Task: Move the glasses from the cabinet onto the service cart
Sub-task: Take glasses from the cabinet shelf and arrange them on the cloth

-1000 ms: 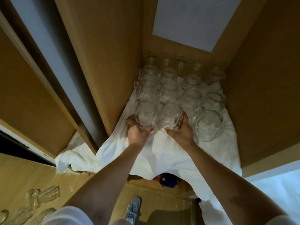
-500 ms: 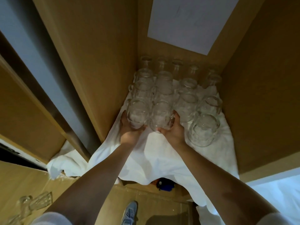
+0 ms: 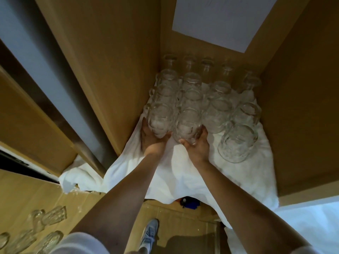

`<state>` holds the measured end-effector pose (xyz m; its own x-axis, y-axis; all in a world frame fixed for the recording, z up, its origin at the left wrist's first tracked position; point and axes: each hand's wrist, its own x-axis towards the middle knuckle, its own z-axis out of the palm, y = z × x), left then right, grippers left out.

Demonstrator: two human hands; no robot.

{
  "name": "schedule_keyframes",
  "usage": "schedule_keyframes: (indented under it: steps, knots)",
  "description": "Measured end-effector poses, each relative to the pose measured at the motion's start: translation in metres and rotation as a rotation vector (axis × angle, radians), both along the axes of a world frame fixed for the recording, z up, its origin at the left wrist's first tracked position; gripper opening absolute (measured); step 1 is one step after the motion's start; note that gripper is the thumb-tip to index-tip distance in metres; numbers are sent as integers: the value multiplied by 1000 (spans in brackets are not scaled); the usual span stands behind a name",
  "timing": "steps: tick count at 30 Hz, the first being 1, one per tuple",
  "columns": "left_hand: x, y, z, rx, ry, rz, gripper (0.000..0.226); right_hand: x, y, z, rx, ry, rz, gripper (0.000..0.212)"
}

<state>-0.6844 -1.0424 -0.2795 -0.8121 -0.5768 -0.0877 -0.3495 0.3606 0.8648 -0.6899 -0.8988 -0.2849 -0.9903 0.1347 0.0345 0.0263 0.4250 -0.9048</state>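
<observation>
Hands barely moved: left hand (image 3: 152,142) and right hand (image 3: 197,146) each clasp a clear dimpled glass mug (image 3: 159,120); few glasses (image 3: 53,215) apparently carted lower left, most still shelved.

Cabinet shelf (image 3: 300,197): white cloth (image 3: 183,167) spread, glasses (image 3: 218,114) atop.

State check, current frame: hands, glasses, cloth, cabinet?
left hand: grips the front-left glass.
right hand: grips the second glass, right beside it.
other glasses: standing on the cloth, untouched.
cloth: spread under the glasses, front edge hanging down.
cabinet: open.
lower-left glasses: outside the cabinet, on a wooden surface.
</observation>
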Motion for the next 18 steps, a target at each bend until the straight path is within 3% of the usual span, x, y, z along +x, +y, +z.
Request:
schedule_keyframes:
  steps: [8, 18]
  knots:
    - [12, -7, -13, -167, -54, -88, 102, 6, -2, -5, -11, 71, -83, 90]
    - [20, 6, -7, -243, -30, 18, 94, 11, -9, -5, 156, 125, -97, 92]
